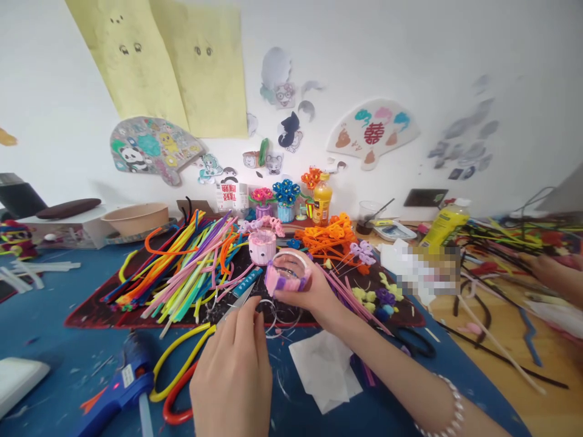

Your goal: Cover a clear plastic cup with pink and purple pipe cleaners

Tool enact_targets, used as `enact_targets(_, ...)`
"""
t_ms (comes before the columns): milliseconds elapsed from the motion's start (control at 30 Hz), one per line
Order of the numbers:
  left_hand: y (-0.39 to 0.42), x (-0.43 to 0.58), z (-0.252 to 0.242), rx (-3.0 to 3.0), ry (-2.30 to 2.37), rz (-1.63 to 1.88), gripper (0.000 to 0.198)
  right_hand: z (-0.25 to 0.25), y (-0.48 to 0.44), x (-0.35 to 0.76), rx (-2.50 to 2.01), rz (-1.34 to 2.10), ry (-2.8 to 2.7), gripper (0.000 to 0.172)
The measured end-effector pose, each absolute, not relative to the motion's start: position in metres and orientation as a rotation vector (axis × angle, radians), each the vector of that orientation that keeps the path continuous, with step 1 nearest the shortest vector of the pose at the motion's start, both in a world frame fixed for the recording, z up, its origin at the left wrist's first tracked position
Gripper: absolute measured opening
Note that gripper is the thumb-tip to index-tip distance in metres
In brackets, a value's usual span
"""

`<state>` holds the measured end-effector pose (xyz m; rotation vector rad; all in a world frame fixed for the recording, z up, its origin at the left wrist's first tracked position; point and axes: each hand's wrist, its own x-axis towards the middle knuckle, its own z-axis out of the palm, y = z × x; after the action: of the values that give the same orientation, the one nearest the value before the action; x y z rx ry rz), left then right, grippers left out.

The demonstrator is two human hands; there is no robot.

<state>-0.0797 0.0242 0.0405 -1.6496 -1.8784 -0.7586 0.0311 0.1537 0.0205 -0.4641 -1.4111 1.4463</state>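
Note:
My right hand (304, 296) grips a small clear plastic cup (288, 271) wrapped partly in pink and purple pipe cleaner, held tilted above the dark mat (91, 312). My left hand (233, 370) is low in front, back to the camera, fingers together; scissor blades (237, 303) stick out past its fingertips, and the grip itself is hidden. A finished pink wrapped cup (262, 246) stands just behind the held one.
A heap of coloured pipe cleaners (182, 267) covers the mat's left. A blue glue gun (119, 385) lies front left, white paper (324, 367) front centre. Orange pipe-cleaner flowers (330, 233), small flower pots and an orange bottle (321, 203) stand behind. Another person's hand (553, 273) works at right.

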Motion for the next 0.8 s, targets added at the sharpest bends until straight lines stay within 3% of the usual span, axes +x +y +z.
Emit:
enact_targets(200,0.038,-0.075,0.057,-1.787,-1.742,-1.077,0.017,0.019,0.153,0.037,-0.38,1.112,-1.697,0.066)
enact_targets(467,0.047,-0.084,0.052,-2.028,-1.71,-0.988,0.01,0.022,0.153,0.038,-0.353,0.823,-1.806,0.055)
enact_targets(800,0.05,-0.083,0.056,-2.013,-1.788,-1.138,0.012,0.021,0.151,0.039,-0.334,0.78,-1.837,0.058)
